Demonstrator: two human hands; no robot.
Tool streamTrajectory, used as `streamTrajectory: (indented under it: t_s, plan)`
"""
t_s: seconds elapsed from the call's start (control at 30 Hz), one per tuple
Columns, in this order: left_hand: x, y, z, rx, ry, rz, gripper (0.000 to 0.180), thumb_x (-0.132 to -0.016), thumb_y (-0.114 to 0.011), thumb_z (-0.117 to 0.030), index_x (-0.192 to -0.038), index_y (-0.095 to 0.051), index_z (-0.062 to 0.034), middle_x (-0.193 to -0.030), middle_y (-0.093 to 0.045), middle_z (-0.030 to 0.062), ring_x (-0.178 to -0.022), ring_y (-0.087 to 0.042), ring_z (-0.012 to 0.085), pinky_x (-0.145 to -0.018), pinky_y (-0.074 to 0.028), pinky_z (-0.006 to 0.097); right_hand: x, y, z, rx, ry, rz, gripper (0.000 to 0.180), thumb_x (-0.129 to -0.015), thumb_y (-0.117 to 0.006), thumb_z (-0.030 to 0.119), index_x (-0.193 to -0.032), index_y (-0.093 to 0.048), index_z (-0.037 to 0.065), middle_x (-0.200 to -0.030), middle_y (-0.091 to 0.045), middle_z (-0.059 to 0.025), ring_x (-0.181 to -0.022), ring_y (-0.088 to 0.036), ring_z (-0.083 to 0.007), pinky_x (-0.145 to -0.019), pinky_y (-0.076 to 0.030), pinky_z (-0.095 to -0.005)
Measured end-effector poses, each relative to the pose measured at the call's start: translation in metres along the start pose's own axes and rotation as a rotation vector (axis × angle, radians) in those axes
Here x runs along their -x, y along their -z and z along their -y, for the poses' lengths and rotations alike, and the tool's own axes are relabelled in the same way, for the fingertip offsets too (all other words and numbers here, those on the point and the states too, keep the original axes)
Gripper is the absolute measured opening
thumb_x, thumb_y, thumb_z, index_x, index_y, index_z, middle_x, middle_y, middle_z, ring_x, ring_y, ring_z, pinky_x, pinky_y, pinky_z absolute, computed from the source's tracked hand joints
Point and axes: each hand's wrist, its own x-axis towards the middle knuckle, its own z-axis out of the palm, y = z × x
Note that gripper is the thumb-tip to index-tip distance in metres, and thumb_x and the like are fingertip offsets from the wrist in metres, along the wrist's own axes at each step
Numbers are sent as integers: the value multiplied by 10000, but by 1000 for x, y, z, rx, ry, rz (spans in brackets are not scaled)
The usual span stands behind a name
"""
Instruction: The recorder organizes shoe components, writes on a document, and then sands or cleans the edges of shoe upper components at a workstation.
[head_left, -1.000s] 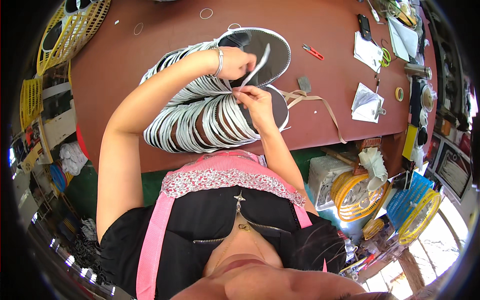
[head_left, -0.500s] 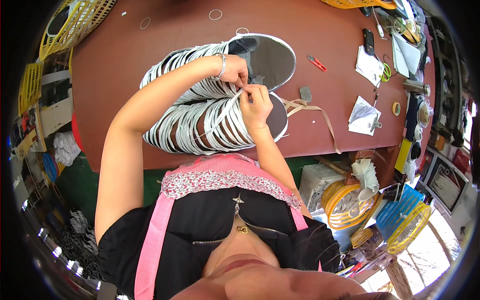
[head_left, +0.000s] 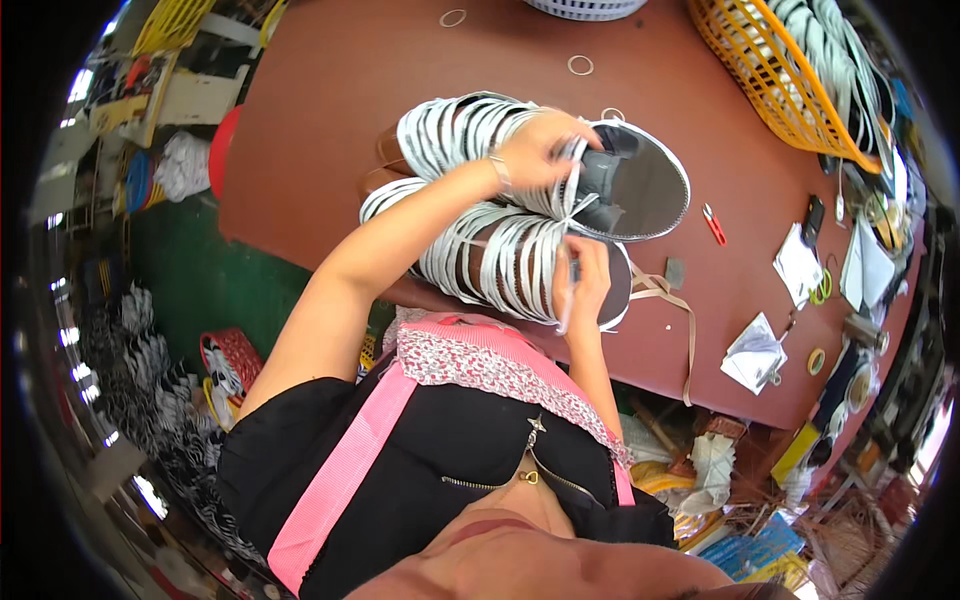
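At the middle of the reddish-brown worktop (head_left: 330, 110) lie two long fanned stacks of thin white-and-grey ring-shaped bands (head_left: 500, 250), overlapping like scales, with a grey oval disc (head_left: 640, 180) at their right end. The left hand (head_left: 540, 150) rests on the upper stack, its grip closed around a few bands pinched near the disc. The right hand (head_left: 585, 280), just below at the lower stack, has its fingers curled together on a thin pale strip (head_left: 566, 300) that it holds upright against the bands.

The bands look light, thin and springy, likely to slip sideways out of the fan if pushed; I would take them by the edge, a few at a time, between thumb and fingertips.

To the right lie small red snips (head_left: 714, 224) and a tan strap (head_left: 670, 300); a yellow plastic basket (head_left: 770, 80) sits at the upper right.
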Motion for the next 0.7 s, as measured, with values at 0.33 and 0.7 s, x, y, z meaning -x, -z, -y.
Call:
streamTrajectory:
  t_s: [0.33, 0.7]
  plan:
    - [262, 143, 21, -313, 1239, -419, 591, -947, -495, -587, -884, -680, -30, -880, -678, 224, -915, -643, 403, -833, -475, 450, -27, -10, 6, -131, -249, 518, 957, -796, -797, 334, -1501, -266, -34, -1269, -590, -330, -1215, -579, -432, -995, -452, -405]
    - [339, 78, -26, -139, 1021, -765, 474, -943, -622, -368, -1268, -554, -29, -1181, -630, 191, -1084, -596, 379, -985, -448, 443, -29, -8, 2, 680, 63, 238, 651, -897, -670, 408, -1409, -472, 58, -1138, -623, -144, -1067, -591, -322, -877, -441, -477]
